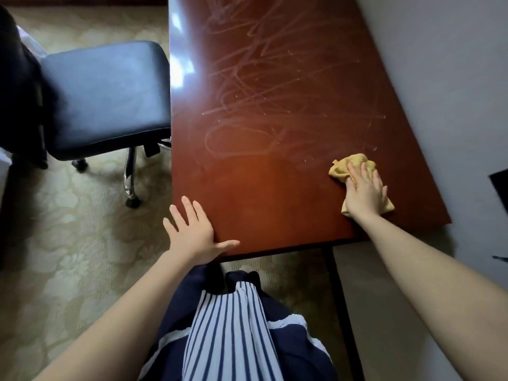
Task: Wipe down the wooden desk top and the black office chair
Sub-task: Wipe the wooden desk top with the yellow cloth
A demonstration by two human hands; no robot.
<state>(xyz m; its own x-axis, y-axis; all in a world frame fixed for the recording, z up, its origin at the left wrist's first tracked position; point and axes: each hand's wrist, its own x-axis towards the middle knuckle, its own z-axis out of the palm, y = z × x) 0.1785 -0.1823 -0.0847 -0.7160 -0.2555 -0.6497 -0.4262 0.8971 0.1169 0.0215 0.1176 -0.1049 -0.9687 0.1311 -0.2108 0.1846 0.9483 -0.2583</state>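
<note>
On the glossy reddish-brown wooden desk top point(261, 119), near its right edge, my right hand point(364, 192) presses flat on a crumpled yellow cloth point(349, 167). My left hand point(192, 232) rests spread on the near-left corner; the black padded office chair point(104, 97) stands left.

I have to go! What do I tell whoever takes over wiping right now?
Left hand: open, resting on the near left corner of the wooden desk top.
Right hand: flat, pressing the yellow cloth onto the desk near its right edge.
Near part looks smooth; swirly streaks cover the middle and far part.
Left to do: likely those streaks, then the black office chair beside the desk's left edge.
</note>
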